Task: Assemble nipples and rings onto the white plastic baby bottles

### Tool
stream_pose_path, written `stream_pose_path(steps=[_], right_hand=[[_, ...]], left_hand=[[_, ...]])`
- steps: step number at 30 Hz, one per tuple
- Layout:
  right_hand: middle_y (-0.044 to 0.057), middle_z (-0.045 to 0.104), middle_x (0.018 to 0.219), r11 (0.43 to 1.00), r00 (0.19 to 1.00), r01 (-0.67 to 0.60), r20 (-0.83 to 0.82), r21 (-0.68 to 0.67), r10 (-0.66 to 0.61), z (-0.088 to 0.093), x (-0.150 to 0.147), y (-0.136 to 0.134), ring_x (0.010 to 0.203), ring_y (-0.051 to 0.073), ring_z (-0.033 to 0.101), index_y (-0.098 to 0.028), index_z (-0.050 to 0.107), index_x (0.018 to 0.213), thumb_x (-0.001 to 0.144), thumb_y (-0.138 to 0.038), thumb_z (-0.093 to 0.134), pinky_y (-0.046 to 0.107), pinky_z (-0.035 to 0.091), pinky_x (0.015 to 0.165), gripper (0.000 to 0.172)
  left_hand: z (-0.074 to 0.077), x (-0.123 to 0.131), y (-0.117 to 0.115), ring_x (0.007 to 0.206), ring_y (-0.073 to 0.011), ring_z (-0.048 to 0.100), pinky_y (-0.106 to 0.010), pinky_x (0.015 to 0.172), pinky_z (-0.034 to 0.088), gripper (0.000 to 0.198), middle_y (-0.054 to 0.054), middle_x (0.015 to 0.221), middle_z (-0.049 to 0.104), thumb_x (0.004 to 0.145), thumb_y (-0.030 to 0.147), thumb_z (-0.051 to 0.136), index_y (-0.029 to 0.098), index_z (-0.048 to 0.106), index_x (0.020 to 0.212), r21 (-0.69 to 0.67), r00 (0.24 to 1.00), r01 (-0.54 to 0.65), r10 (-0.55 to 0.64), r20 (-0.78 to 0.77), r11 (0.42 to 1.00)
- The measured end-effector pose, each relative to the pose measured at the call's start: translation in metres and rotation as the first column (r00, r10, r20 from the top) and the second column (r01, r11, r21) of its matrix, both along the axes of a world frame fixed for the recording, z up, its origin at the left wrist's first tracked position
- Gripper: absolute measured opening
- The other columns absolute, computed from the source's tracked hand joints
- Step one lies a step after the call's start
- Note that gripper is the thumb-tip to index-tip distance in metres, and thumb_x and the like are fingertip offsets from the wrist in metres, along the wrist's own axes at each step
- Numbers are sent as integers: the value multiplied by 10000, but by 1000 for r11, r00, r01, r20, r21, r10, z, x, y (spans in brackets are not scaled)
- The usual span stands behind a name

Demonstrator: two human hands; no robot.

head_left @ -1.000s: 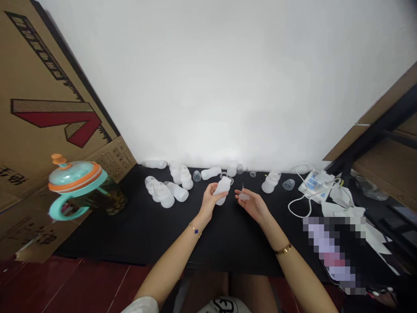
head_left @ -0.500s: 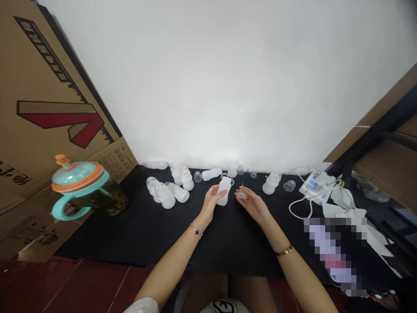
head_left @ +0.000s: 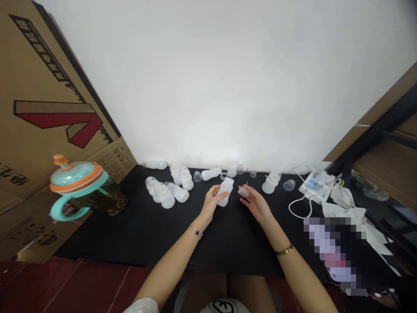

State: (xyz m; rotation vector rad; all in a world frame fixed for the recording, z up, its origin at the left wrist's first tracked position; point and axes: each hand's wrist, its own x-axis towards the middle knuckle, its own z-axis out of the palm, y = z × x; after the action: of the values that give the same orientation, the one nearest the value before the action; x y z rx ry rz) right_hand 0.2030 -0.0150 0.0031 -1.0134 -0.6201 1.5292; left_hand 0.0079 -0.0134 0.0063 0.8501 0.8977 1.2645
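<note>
My left hand (head_left: 211,202) is closed round a white translucent baby bottle (head_left: 226,188), which leans to the right with its neck up. Between the fingertips of my right hand (head_left: 256,204) is a small clear bottle collar with a thin point sticking up (head_left: 243,191); it is apart from the bottle. Just beyond my hands, a ring-shaped collar (head_left: 224,176) and an upright bottle (head_left: 232,169) are by the wall. Another bottle (head_left: 211,174) lies on its side there, near a clear dome cap (head_left: 197,176).
Several capped bottles (head_left: 165,198) stand or lie to the left. One capped bottle (head_left: 271,182) and a clear cap (head_left: 289,185) are at the right. A large teal-lidded jug (head_left: 80,187) stands by the cardboard box (head_left: 48,108). White cables and a power strip (head_left: 316,187) lie right.
My right hand has turned the clear collar and moved it slightly right and up. The bottle in my left hand has tilted a little more to the right.
</note>
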Motion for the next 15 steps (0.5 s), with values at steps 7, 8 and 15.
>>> stream_pose_path(steps=[7,8,15], right_hand=[[33,731,1135,969,982,181,32,167,-189,2,-3,0,1112,230,654,-264,702,963,727,-405,830,292,567,773,304],[27,726,1134,958,976,208,21,196,-216,3,-4,0,1109,224,654,-265,700,956,723,-400,838,295,569,790,303],[24,708,1145,917,958,273,3,291,-286,10,-5,-1,1145,238,646,-269,689,959,736,-388,829,355,579,887,290]], left_hand=[[-1,1,1,992,-241,660,-348,908,458,471,-86,1040,723,570,299,906,179,682,967,55,996,-2,7,-92,998],[-2,2,1,988,-242,658,-349,906,458,474,-86,1035,722,567,294,907,180,681,968,66,993,8,0,-115,998],[-8,2,1,963,-251,645,-338,874,453,466,-73,1005,710,543,273,906,191,701,953,161,968,43,-1,-251,986]])
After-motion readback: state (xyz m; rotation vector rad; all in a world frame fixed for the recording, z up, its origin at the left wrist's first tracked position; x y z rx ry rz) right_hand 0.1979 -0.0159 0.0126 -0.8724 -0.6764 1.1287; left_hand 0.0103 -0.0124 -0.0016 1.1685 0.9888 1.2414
